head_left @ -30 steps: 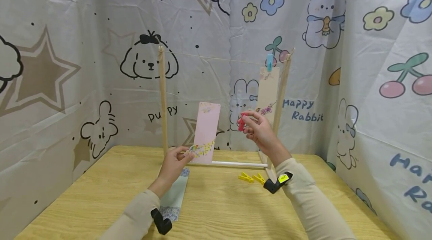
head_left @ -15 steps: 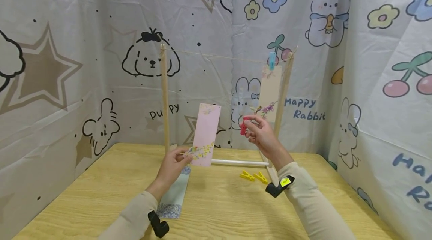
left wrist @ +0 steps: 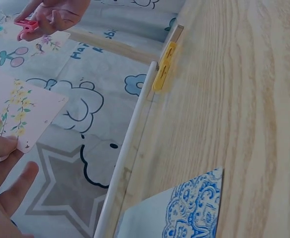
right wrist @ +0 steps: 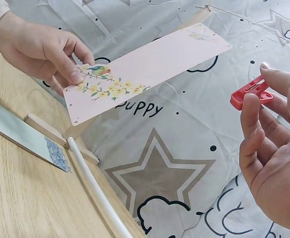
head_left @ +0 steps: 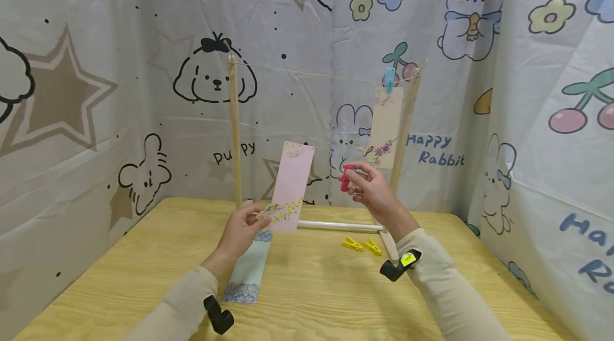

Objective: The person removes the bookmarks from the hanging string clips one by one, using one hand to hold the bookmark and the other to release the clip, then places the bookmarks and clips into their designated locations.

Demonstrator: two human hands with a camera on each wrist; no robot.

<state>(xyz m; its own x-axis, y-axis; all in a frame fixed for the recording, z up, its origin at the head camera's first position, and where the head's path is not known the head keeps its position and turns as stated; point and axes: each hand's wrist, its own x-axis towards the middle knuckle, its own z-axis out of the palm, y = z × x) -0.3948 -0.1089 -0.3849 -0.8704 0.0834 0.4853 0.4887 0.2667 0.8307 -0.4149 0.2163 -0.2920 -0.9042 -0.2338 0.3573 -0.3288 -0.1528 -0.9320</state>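
Observation:
My left hand [head_left: 240,232] pinches a pink bookmark-like card [head_left: 292,176] by its lower left edge, holding it nearly upright above the table. Yellow blossoms and a bird are printed near its lower end, as the right wrist view [right wrist: 150,69] shows. In my right hand [head_left: 376,192] a red clothespin [head_left: 345,178] is held between thumb and fingers, to the right of the card and apart from it. Behind, a cream card [head_left: 387,122] hangs from a string [head_left: 307,73] by a blue clothespin [head_left: 389,80].
Two wooden posts [head_left: 235,133] carry the string, with a white rod [head_left: 340,226] low between them. Two yellow clothespins [head_left: 352,244] lie on the table [head_left: 316,287] near the right foot. A pale green card with blue patterned ends [head_left: 249,269] lies below my left hand. Printed curtains surround the table.
The head view has tilted slightly, shifting the scene. My left hand has drawn a little leftward with the pink card; the right hand keeps its hold on the red clothespin.

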